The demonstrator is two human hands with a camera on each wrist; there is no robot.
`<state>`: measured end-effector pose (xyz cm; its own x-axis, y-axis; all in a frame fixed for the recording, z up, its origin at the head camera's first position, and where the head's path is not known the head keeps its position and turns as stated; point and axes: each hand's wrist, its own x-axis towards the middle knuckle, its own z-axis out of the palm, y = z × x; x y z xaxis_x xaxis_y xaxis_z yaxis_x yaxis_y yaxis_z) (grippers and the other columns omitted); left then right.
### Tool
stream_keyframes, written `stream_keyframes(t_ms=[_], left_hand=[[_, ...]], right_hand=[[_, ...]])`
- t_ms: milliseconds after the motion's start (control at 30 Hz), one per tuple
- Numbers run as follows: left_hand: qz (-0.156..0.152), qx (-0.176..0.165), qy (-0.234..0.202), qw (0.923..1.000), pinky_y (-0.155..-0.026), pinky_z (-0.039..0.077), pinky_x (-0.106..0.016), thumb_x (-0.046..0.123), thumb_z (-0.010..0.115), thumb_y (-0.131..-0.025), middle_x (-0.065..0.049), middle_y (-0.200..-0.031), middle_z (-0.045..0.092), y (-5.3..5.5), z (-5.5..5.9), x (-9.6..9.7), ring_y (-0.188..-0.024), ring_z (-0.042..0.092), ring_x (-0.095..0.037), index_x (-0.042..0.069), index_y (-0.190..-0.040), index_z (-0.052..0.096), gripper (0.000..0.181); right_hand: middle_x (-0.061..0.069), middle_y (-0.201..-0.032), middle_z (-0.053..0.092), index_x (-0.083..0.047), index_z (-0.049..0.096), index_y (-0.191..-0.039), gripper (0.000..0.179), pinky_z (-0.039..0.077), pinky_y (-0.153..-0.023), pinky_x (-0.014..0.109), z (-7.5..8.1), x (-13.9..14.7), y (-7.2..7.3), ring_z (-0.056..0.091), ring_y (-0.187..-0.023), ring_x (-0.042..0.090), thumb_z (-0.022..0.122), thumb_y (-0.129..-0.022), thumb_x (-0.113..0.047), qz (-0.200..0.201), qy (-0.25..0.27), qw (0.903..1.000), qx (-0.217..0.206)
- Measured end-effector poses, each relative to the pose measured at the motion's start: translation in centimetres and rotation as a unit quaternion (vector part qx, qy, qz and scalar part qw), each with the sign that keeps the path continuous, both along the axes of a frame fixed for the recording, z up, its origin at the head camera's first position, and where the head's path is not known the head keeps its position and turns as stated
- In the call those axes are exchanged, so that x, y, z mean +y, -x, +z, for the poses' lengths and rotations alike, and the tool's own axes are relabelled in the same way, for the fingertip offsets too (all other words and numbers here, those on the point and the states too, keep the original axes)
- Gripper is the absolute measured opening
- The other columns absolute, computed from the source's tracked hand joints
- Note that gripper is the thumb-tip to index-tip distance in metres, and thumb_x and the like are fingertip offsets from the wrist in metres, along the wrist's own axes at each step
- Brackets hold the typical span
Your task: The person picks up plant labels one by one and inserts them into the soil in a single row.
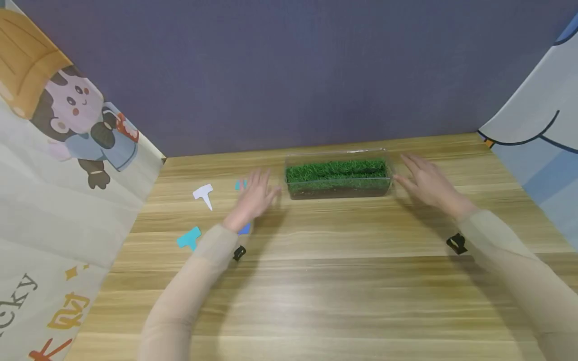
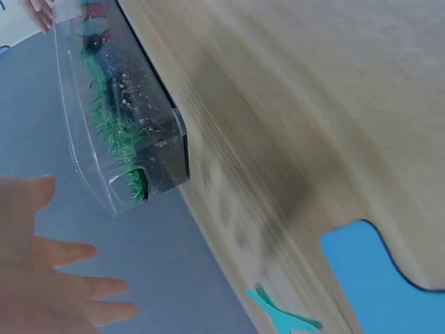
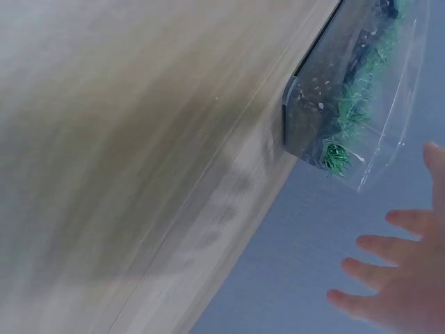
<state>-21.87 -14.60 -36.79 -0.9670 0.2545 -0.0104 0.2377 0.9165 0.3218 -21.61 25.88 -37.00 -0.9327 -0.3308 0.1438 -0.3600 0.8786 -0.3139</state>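
**Two Sides to One Clear Box (image 1: 338,191)**

Fingers spread and holding nothing, a person's left hand (image 1: 255,195) and right hand (image 1: 426,183) flank the grass-filled box near the table's (image 1: 338,306) back edge. Its long axis runs from one hand toward the other — rightward from the left fingers, leftward from the right. The right thumb looks nearer in the head view; whether it touches, one cannot tell. The left hand partly covers a teal marker (image 1: 238,185) — its sleeve hides much of a blue marker (image 1: 245,229).

grass (image 1: 336,172) in box (image 1: 340,192) | box on table (image 1: 325,301), before wall (image 1: 298,75) | tags (image 1: 203,191) on table, left of box
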Motion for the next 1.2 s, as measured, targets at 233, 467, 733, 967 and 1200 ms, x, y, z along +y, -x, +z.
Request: stream_keyframes(t_ms=[233,467,733,967,1200], left_hand=[[0.006,0.027,-0.019,0.9995,-0.107,0.005,-0.049,0.041,0.035,-0.093,-0.019,-0.141,0.025,1.4,0.3,1.0,-0.131,0.018,-0.033,0.002,-0.138,0.024,0.06],[0.018,0.009,-0.077,0.9968,-0.106,0.017,-0.044,0.037,0.038,-0.093,-0.02,-0.139,0.028,2.6,0.3,2.1,-0.128,0.025,-0.033,0.002,-0.136,0.027,0.056],[0.033,0.011,-0.125,0.9915,-0.105,0.023,-0.042,0.028,0.041,-0.094,-0.019,-0.138,0.03,4.0,0.0,3.1,-0.127,0.027,-0.031,0.002,-0.134,0.032,0.049],[0.054,0.006,-0.198,0.9788,-0.096,0.037,-0.041,0.021,0.043,-0.093,-0.019,-0.134,0.037,4.3,-0.2,3.5,-0.117,0.042,-0.031,-0.001,-0.13,0.038,0.044],[0.053,-0.014,-0.25,0.9666,-0.055,0.047,-0.023,0.01,0.045,-0.092,-0.019,-0.123,0.05,4.4,-0.2,4.1,-0.09,0.058,-0.027,-0.001,-0.127,0.043,0.037]], right_hand=[[0.033,-0.135,0.024,0.005,0.019,-0.137,0.063,0.017,-0.101,0.057,0.3,-0.6,1.4,0.024,-0.121,0.049,0.038,-0.094,-0.036,-0.001,0.024,0.9995,-0.018],[0.034,-0.135,0.021,0.006,0.015,-0.137,0.063,0.016,-0.1,0.058,0.7,-1.0,2.6,0.022,-0.12,0.051,0.036,-0.095,-0.036,-0.008,0.045,0.9972,-0.06],[0.035,-0.133,0.025,0.01,0.019,-0.135,0.058,0.021,-0.099,0.056,0.6,-1.2,3.6,0.029,-0.117,0.051,0.037,-0.095,-0.029,-0.014,0.064,0.9955,-0.068],[0.037,-0.118,0.042,0.014,0.03,-0.129,0.047,0.038,-0.087,0.055,0.3,-1.6,4.1,0.049,-0.096,0.048,0.04,-0.095,-0.018,-0.018,0.111,0.9929,-0.038],[0.035,-0.114,0.047,0.014,0.036,-0.125,0.04,0.044,-0.079,0.051,0.1,-1.9,4.4,0.053,-0.092,0.044,0.043,-0.091,-0.007,-0.036,0.14,0.9885,-0.043]])
